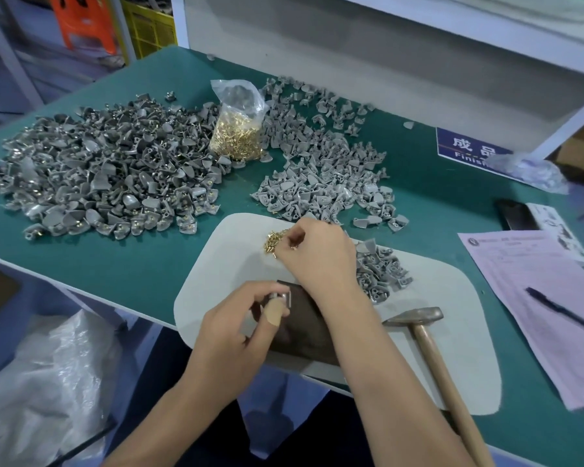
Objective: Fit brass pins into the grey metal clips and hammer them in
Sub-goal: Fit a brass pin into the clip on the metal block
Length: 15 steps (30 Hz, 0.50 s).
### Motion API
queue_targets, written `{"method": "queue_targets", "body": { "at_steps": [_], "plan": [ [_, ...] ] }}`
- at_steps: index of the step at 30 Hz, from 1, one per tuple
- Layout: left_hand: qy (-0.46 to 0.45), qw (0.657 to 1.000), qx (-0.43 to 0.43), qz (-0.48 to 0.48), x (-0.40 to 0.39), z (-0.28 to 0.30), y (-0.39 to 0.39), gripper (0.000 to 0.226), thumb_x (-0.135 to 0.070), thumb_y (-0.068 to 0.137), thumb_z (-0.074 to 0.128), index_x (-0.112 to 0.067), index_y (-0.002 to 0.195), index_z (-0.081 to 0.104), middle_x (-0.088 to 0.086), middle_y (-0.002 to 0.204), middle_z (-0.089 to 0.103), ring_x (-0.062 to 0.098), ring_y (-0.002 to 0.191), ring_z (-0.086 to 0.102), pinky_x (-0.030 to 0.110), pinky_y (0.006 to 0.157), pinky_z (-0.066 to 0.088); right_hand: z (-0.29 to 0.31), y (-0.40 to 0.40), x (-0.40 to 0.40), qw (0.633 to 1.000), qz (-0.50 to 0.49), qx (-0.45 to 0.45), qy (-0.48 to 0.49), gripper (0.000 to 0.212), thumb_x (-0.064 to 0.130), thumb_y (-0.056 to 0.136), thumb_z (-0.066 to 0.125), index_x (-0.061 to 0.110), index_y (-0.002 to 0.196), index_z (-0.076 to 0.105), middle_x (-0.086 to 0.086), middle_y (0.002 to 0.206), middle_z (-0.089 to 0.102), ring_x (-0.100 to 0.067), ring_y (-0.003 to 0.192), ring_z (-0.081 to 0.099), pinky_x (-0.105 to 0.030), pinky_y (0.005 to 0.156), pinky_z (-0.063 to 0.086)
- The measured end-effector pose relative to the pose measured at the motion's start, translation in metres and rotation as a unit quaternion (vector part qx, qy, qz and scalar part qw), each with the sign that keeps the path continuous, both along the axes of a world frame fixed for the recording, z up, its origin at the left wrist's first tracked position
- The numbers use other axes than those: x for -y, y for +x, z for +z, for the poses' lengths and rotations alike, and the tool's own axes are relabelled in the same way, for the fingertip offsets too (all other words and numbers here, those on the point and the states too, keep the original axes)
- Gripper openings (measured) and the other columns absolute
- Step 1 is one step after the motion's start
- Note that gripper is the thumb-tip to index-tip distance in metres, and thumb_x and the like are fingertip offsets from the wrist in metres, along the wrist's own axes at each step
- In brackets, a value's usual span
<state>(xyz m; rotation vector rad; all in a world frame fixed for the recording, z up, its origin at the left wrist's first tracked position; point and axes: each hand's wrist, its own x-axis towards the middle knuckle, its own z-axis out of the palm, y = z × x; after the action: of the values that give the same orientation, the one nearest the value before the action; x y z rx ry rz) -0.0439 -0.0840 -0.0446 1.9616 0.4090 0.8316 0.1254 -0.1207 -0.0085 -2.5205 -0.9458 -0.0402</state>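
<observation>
Green bench (435, 183), filling most of the view. At ten o'clock, widest heap (98, 166) of grey clips, brass glinting along its near edge, so judged already pinned. At one o'clock, second heap (321, 170), plain grey, judged still waiting. Between the two, at twelve, clear bag (238, 129) full of brass pins, mouth open at the top.

Pale mat (435, 332) at centre, reaching toward five o'clock. On it, at six, dark block (304, 321); at three of the block, a handful of clips (381, 274); at five, hammer (418, 323), lying flat, untouched. At three o'clock on the bench, pink sheet (526, 298) with a pen (563, 308) across it.

Left hand (236, 335), at seven of the block: fingers curled, pinching one clip (282, 296) against the block's upper left corner, thumb taped. Right hand (314, 254), crossed above, at twelve of the block: fingertips bunched into the loose pins (275, 241) on the mat; a pin seems caught between them, though too small to tell for sure.

Judged step: picking a pin for the held clip; hammering yet to come.

Risks from here:
- Pin slipping from the fingertips, being tiny and smooth, and rolling off the mat.
- Two pins lifted at once from so tight a cluster.
- Clip tilting on the block's edge under a light pinch, leaving the pin crooked.
- Thumb close beside the clip when the hammer lands.
</observation>
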Motion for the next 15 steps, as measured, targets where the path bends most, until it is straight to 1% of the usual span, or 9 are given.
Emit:
{"method": "queue_targets", "body": {
  "at_steps": [3,5,7,8,10,11,12,14,15],
  "plan": [
    [-0.047,0.998,0.009,0.037,-0.006,-0.001,0.003,0.015,-0.042,0.098,0.051,-0.045,0.109,0.062,-0.020,0.095,0.072,0.001,0.089,0.070,0.008,0.076,0.047,-0.001,-0.001,0.001,0.996,0.007,-0.053,0.070,0.007,0.025,0.078,0.067,0.020,0.075,0.064,0.004,0.068,0.066,-0.019,0.068,0.061,-0.031,0.063,0.050],
    [-0.085,0.996,0.007,0.036,-0.010,0.001,0.009,0.016,-0.044,0.098,0.052,-0.046,0.107,0.065,-0.019,0.095,0.073,0.001,0.091,0.070,0.008,0.076,0.048,0.000,-0.002,0.002,0.986,0.025,-0.086,0.141,0.012,0.016,0.077,0.070,0.017,0.073,0.059,0.003,0.067,0.062,-0.014,0.063,0.055,-0.028,0.060,0.046],
    [-0.107,0.994,-0.019,0.014,-0.015,0.004,0.014,0.016,-0.043,0.099,0.056,-0.045,0.105,0.070,-0.022,0.100,0.074,-0.002,0.094,0.068,0.010,0.079,0.049,0.003,-0.004,0.004,0.969,0.048,-0.119,0.212,0.011,0.008,0.079,0.071,0.014,0.078,0.061,0.004,0.072,0.064,-0.012,0.070,0.058,-0.018,0.063,0.044],
    [-0.117,0.993,-0.029,0.003,-0.018,0.006,0.016,0.015,-0.041,0.099,0.058,-0.044,0.105,0.072,-0.024,0.103,0.073,-0.004,0.096,0.068,0.011,0.082,0.050,0.007,-0.004,0.006,0.959,0.061,-0.136,0.239,0.012,0.006,0.081,0.072,0.014,0.083,0.064,0.005,0.075,0.066,-0.009,0.074,0.060,-0.015,0.067,0.046],
    [-0.132,0.990,-0.042,-0.017,-0.024,0.011,0.017,0.017,-0.038,0.096,0.060,-0.040,0.107,0.073,-0.025,0.105,0.073,-0.004,0.099,0.068,0.012,0.084,0.049,0.011,-0.005,0.014,0.942,0.083,-0.174,0.274,0.018,0.006,0.087,0.073,0.017,0.100,0.069,0.009,0.083,0.069,-0.005,0.081,0.065,-0.019,0.076,0.052],
    [-0.130,0.990,-0.047,-0.027,-0.027,0.014,0.017,0.019,-0.036,0.095,0.060,-0.037,0.109,0.073,-0.023,0.105,0.074,-0.003,0.099,0.068,0.012,0.084,0.049,0.013,-0.006,0.020,0.938,0.087,-0.184,0.282,0.020,0.007,0.089,0.073,0.018,0.105,0.071,0.010,0.086,0.071,-0.005,0.083,0.066,-0.021,0.078,0.054],
    [-0.122,0.991,-0.051,-0.037,-0.028,0.018,0.016,0.019,-0.034,0.095,0.060,-0.035,0.109,0.074,-0.022,0.105,0.074,-0.001,0.098,0.069,0.012,0.084,0.049,0.014,-0.007,0.027,0.936,0.086,-0.189,0.285,0.019,0.009,0.091,0.073,0.019,0.107,0.074,0.011,0.087,0.072,-0.004,0.082,0.066,-0.023,0.077,0.055],
    [-0.115,0.990,-0.052,-0.059,-0.028,0.023,0.014,0.016,-0.030,0.096,0.063,-0.033,0.107,0.074,-0.017,0.104,0.075,0.004,0.098,0.070,0.011,0.082,0.048,0.015,-0.012,0.046,0.929,0.065,-0.206,0.300,0.015,0.013,0.093,0.073,0.021,0.104,0.078,0.010,0.085,0.074,-0.006,0.077,0.066,-0.029,0.073,0.058],
    [-0.125,0.989,-0.049,-0.068,-0.026,0.026,0.013,0.013,-0.030,0.097,0.064,-0.033,0.105,0.073,-0.014,0.103,0.075,0.006,0.098,0.070,0.011,0.081,0.048,0.015,-0.015,0.057,0.922,0.050,-0.219,0.315,0.014,0.014,0.093,0.074,0.024,0.101,0.079,0.011,0.086,0.075,-0.007,0.077,0.067,-0.030,0.072,0.059]
  ]
}}
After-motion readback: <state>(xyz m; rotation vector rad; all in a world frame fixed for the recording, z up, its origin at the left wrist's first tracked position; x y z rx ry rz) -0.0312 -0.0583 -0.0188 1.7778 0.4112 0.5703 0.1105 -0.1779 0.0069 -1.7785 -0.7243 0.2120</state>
